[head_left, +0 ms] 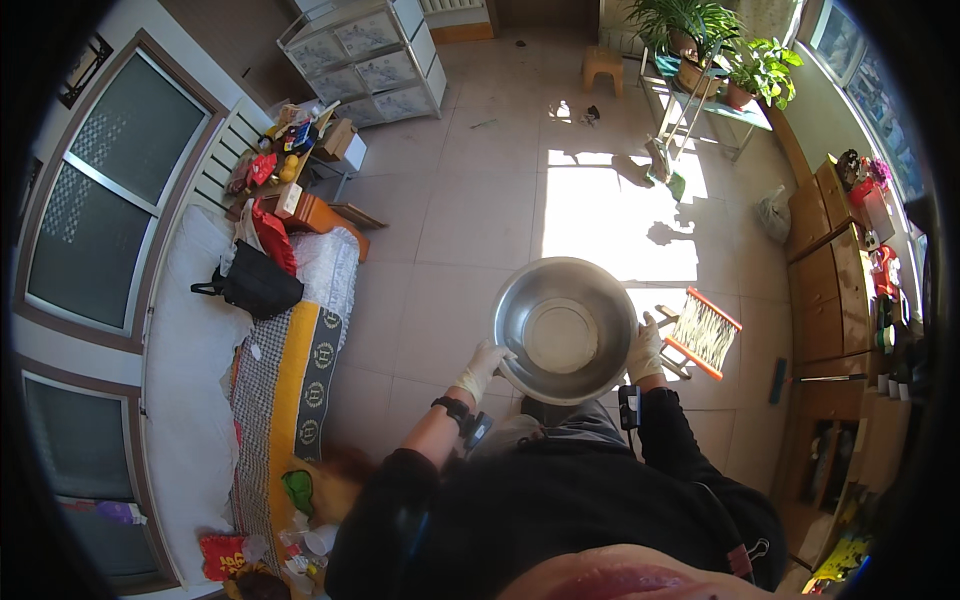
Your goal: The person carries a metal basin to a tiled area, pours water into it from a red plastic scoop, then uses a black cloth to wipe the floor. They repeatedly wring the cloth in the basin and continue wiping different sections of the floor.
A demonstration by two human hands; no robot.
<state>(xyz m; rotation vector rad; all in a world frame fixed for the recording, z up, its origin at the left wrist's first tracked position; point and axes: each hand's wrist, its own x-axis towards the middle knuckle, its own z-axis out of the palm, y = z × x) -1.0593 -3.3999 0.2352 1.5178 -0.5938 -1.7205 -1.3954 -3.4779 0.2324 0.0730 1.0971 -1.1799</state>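
Observation:
A wide stainless steel basin [562,338] is held in front of my body, tilted so that its inside faces up; its bottom shows a pale round patch. My left hand [482,368], in a whitish glove, grips the basin's left rim. On the opposite side my right hand [645,350], gloved the same way, grips the right rim. Both hands' fingers are partly hidden behind the basin's wall. Just right of my right hand stands a folding stool [704,334] with orange rails and a woven seat.
Along the left runs a sofa [275,390] with a black bag [258,280] on it. A drawer cabinet [370,60] stands far left, potted plants [700,70] on a stand far right. Wooden cabinets [822,290] line the right wall. A small stool [602,70] sits far off on the tiled floor.

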